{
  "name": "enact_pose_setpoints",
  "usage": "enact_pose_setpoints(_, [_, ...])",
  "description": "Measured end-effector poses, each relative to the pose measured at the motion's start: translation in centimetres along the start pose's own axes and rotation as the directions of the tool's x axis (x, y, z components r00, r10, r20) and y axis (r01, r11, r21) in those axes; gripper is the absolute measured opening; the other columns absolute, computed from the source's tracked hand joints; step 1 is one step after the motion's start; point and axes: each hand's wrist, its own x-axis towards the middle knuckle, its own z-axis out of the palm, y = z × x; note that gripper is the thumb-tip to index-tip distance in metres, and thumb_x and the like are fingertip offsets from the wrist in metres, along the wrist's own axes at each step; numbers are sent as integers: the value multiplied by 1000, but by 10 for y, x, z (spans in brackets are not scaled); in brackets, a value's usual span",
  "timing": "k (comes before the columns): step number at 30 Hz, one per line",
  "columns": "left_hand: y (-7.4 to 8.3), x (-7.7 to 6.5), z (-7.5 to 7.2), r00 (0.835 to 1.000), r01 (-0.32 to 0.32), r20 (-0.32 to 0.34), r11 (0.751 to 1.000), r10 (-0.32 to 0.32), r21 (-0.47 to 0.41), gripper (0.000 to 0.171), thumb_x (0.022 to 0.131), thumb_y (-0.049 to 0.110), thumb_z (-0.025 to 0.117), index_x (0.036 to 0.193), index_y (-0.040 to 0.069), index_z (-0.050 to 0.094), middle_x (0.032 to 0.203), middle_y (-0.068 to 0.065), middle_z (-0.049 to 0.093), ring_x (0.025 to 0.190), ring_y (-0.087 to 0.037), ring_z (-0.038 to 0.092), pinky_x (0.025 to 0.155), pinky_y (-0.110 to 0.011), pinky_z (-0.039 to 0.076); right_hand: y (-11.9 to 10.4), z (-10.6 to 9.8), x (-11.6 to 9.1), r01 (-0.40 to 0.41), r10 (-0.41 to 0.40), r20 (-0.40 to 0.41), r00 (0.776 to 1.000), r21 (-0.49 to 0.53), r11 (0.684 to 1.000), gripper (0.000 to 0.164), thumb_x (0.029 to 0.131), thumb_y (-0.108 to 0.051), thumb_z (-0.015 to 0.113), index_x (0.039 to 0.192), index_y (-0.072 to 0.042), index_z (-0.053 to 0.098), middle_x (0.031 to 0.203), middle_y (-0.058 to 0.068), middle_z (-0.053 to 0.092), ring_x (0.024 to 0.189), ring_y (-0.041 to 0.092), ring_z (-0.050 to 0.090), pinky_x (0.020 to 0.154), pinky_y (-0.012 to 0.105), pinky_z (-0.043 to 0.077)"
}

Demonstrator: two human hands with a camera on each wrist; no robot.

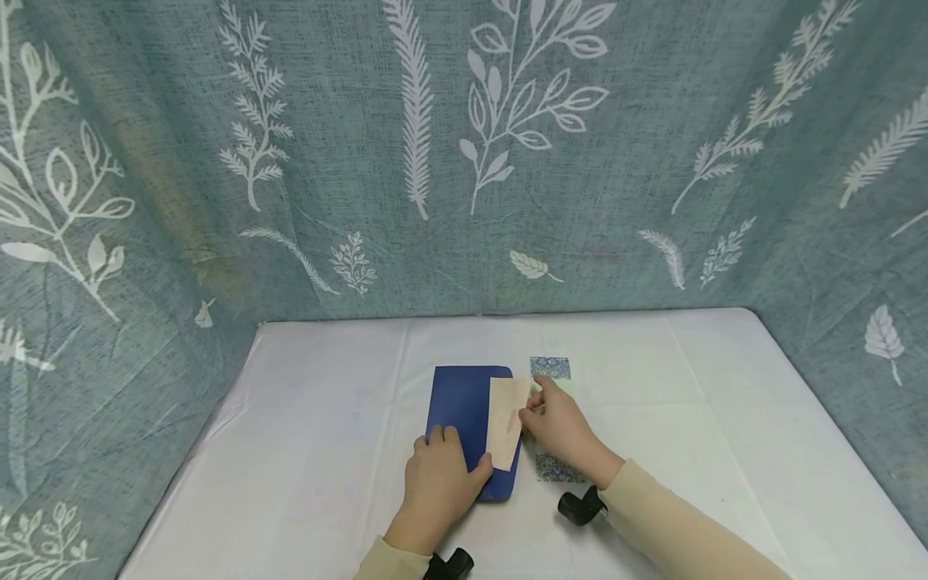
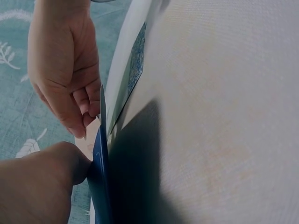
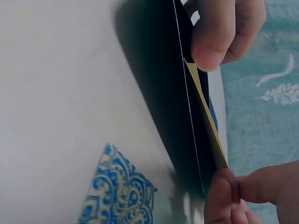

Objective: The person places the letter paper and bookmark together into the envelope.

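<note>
A dark blue booklet (image 1: pixel 460 403) with rounded right corners is tilted over the white table, casting a shadow beneath it. My left hand (image 1: pixel 441 479) holds its lower part, fingers spread over the blue front and thumb near the lower end of a cream card (image 1: pixel 503 419). That card overlaps the right side of the booklet. At the card's right edge, my right hand (image 1: pixel 561 423) pinches it between thumb and fingertips. In the right wrist view the card's yellowish edge (image 3: pixel 208 112) runs from the left thumb to the right fingertips.
Partly hidden behind my right hand, a pale strip with blue patterned ends (image 1: pixel 551 367) lies on the white tablecloth (image 1: pixel 326 419). A teal leaf-print curtain (image 1: pixel 326 161) encloses the table's back and sides. Black camera mounts (image 1: pixel 580 507) sit at both wrists.
</note>
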Motion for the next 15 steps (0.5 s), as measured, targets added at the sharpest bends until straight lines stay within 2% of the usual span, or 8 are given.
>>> enact_pose_setpoints(15, [-3, -1, 0, 999, -15, -36, 1000, 15, -10, 70, 83, 54, 62, 112, -9, 60, 109, -25, 60, 92, -42, 57, 67, -50, 52, -3, -2, 10, -14, 12, -41, 999, -48, 999, 52, 90, -3, 59, 139, 4, 42, 89, 5, 60, 67, 13, 59, 54, 30, 47])
